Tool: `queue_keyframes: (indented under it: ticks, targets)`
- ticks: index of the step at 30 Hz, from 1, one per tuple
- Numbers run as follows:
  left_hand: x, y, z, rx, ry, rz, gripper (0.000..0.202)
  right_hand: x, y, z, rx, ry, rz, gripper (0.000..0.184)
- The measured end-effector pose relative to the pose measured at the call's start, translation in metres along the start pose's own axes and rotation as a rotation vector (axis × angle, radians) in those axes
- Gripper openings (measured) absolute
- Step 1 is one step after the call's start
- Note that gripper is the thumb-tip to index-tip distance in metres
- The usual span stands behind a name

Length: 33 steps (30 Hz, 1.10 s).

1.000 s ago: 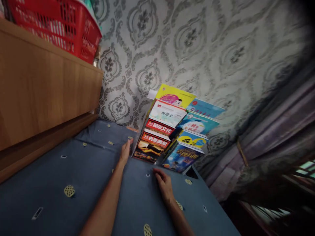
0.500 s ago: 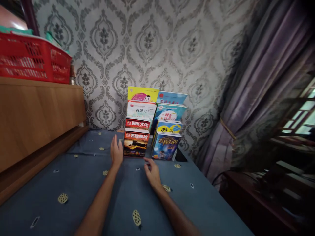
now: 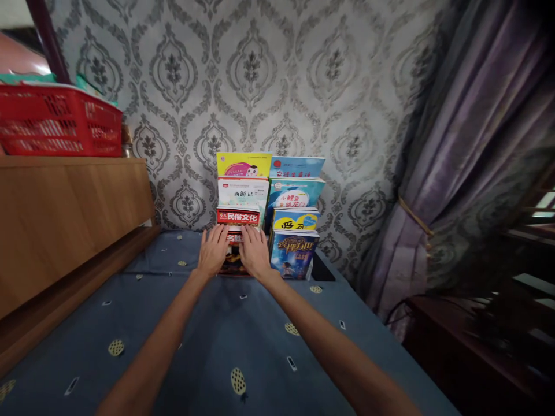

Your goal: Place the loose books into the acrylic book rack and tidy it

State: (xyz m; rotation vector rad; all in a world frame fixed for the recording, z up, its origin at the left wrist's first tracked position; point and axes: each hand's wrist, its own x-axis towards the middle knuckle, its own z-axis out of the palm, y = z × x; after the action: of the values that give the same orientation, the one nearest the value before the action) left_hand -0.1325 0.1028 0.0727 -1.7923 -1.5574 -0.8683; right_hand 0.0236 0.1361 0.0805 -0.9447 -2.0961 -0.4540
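Both hands reach the front of the left row of upright books. My left hand lies over the left side of the front red-and-black book, its fingers stretched up to the top edge. Against the right side of that same book rests my right hand, fingers likewise extended to the top edge. Most of its cover is hidden behind the hands. Directly behind stands a red book, then a white book and a yellow book. The thumbs are partly hidden.
A second row beside it has a dark blue book in front, with yellow-and-blue, teal and light blue books behind. A wooden cabinet bearing a red basket is at left; a purple curtain hangs right.
My left hand has moved from beside the left row onto the front book. My right hand has risen from the bed surface to that book's top edge. The view has shifted slightly.
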Motion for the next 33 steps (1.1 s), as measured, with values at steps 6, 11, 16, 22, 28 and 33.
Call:
queue_keyframes:
  ticks: [6,11,16,22,28,33]
  targets:
    - [0.001,-0.001,0.011,0.022,0.032,-0.022,0.043,-0.001,0.002,0.012,-0.045,0.037,0.024,0.047]
    - [0.002,-0.005,0.020,-0.027,0.070,-0.009,0.042,-0.001,0.002,0.016,-0.021,0.046,0.025,0.049]
    - [0.000,-0.008,0.022,-0.103,0.076,-0.003,0.043,0.000,0.001,0.013,0.040,0.039,0.041,0.049]
    - [0.021,-0.014,0.010,-0.303,0.195,-0.104,0.050,0.009,0.003,-0.009,0.071,0.085,0.008,0.050]
    - [0.060,-0.021,0.022,-0.545,0.183,-0.232,0.056,0.037,0.013,-0.013,0.094,0.165,0.082,0.053]
    - [0.066,-0.021,0.030,-0.557,0.189,-0.242,0.055,0.050,0.024,0.004,0.234,0.156,0.166,0.053]
